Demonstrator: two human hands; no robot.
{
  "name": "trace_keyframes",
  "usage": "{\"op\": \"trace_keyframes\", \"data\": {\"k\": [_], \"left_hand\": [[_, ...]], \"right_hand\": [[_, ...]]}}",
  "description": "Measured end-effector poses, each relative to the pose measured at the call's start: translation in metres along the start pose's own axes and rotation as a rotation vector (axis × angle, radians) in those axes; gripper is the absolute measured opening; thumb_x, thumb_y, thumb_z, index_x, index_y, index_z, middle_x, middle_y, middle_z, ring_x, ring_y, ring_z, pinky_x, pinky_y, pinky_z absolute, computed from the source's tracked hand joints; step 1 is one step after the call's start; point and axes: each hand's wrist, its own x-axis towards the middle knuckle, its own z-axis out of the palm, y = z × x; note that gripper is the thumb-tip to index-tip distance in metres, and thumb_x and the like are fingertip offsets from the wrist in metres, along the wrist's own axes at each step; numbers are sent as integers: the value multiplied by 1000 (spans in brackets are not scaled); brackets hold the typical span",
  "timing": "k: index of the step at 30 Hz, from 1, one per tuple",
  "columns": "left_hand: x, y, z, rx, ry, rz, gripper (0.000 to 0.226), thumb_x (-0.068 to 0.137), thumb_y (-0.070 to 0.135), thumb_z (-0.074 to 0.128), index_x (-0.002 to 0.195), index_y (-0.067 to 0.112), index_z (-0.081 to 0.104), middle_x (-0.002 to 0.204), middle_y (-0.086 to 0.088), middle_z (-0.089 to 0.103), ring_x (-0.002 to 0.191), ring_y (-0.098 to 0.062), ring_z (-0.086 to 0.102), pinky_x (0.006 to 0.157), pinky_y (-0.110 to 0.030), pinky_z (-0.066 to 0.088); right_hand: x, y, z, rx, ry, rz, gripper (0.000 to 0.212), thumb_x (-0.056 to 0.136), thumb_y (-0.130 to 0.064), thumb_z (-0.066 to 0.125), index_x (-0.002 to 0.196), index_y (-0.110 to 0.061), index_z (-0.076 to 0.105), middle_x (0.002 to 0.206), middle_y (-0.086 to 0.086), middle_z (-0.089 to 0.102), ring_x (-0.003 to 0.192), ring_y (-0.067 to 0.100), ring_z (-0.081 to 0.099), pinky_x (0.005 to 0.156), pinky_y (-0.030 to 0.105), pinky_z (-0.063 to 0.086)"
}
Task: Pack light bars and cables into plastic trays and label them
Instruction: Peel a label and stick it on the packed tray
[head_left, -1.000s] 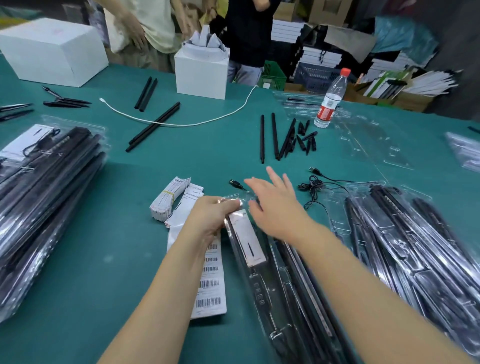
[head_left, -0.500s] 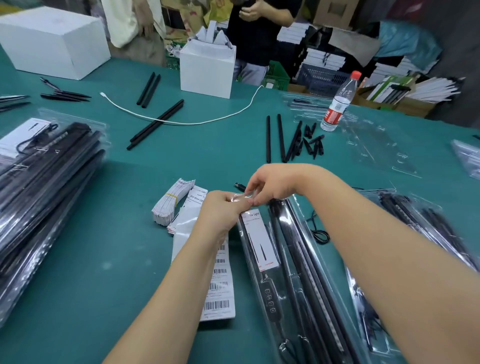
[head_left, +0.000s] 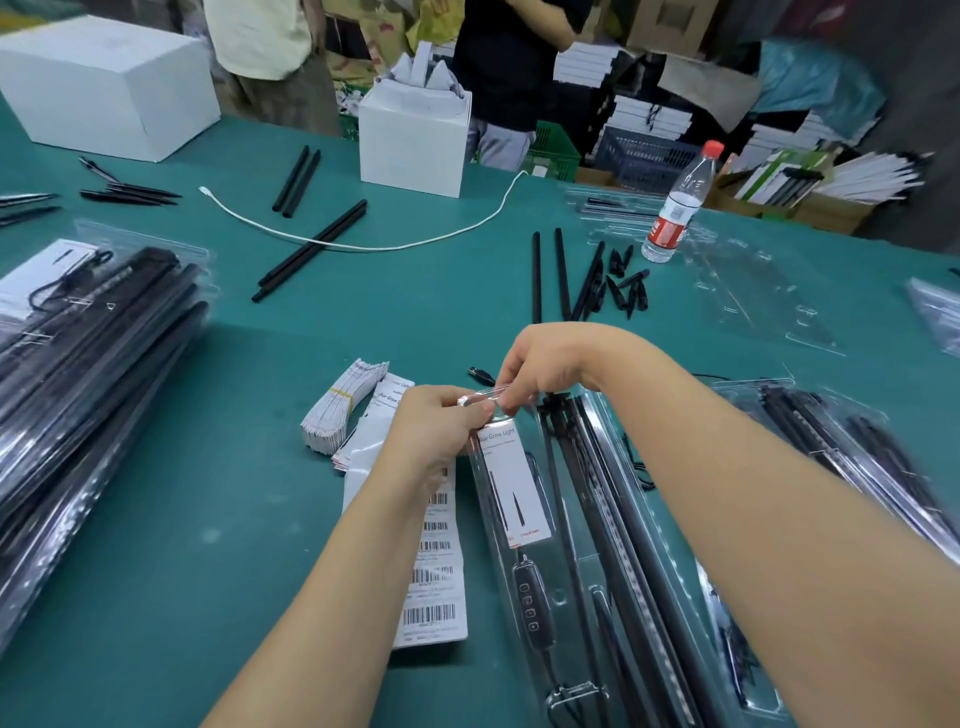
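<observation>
Closing step judged in hand: left hand (head_left: 439, 423) and right hand (head_left: 540, 364) both pinched the top edge of the filled clear plastic tray (head_left: 558, 597) lying on the green table (head_left: 208, 519); next, pressing that edge shut, then labelling.

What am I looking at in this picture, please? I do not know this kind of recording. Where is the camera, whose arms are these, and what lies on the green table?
There is no machine here. A person wears the camera on the head, so it looks forward and down at that person's own two arms. The left hand and the right hand both pinch the top edge of a clear plastic tray, which lies on the green table. Inside the tray are black light bars, a cable with a button control and a printed card. Beside it lie a barcode label sheet and a bundle of labels. Finished packs are stacked on the left. A water bottle stands farther back.
</observation>
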Motion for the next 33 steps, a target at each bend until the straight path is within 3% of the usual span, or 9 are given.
{"op": "trace_keyframes", "data": {"k": [2, 4, 7, 12, 16, 19, 22, 28, 33], "left_hand": [[0, -1, -1, 2, -19, -4, 5, 87, 8, 74, 83, 8, 74, 75, -11, 72, 65, -19, 63, 65, -32, 56], [-1, -2, 0, 5, -26, -7, 6, 87, 10, 75, 82, 8, 73, 66, -3, 69, 55, -12, 61, 52, -21, 51], [-1, -4, 0, 48, -11, 4, 9, 86, 15, 76, 79, 10, 73, 61, 1, 66, 49, -6, 57, 46, -17, 47], [0, -6, -1, 64, -14, 4, 15, 86, 14, 77, 73, 9, 71, 56, 1, 60, 48, -10, 51, 46, -19, 43], [2, -6, -2, 69, 3, 13, 14, 85, 14, 77, 75, 6, 71, 61, -5, 63, 57, -20, 55, 60, -31, 45], [2, -6, -1, 88, 7, 9, 13, 85, 15, 77, 75, 8, 71, 59, -2, 64, 56, -19, 55, 59, -30, 44], [2, -5, 0, 113, 6, 16, 13, 85, 15, 77, 75, 9, 71, 55, 2, 62, 50, -13, 53, 56, -28, 43], [-2, -2, 0, 128, 14, 70, 11, 84, 14, 77, 79, 6, 72, 62, -3, 61, 57, -17, 50, 58, -29, 42], [-3, -1, 0, 133, 20, 66, 11, 84, 14, 76, 82, 4, 72, 64, -5, 61, 58, -17, 49, 57, -28, 41]], "right_hand": [[1, -1, 2, -38, 4, 3, 4, 85, -21, 75, 82, -21, 78, 87, 2, 75, 77, 13, 59, 78, 30, 47], [1, -1, 5, -54, 13, 11, 3, 85, -19, 74, 85, -18, 77, 97, 7, 75, 81, 16, 60, 85, 33, 50], [3, 1, 8, -51, 23, 31, 16, 85, -18, 73, 95, -6, 77, 97, 12, 74, 81, 19, 56, 83, 36, 49], [4, -1, 11, -59, 30, 32, 19, 83, -19, 73, 95, -5, 77, 80, 6, 63, 74, 19, 51, 72, 32, 41], [6, -4, 14, -71, 35, 39, 20, 82, -17, 72, 97, -4, 76, 75, 6, 57, 72, 20, 45, 70, 32, 37], [5, -4, 13, -83, 23, 39, 18, 84, -18, 71, 95, -5, 77, 75, 5, 58, 72, 20, 46, 70, 32, 37], [3, -5, 11, -108, -9, 32, 21, 83, -21, 72, 97, -6, 76, 78, 5, 63, 74, 19, 53, 73, 32, 44], [2, -4, 6, -65, -25, 17, 22, 80, -20, 76, 98, -8, 76, 83, 3, 66, 78, 16, 57, 80, 31, 50], [4, -5, 5, -92, -16, 27, 20, 77, -21, 78, 95, -11, 77, 107, 13, 73, 83, 17, 57, 95, 41, 51]]}}
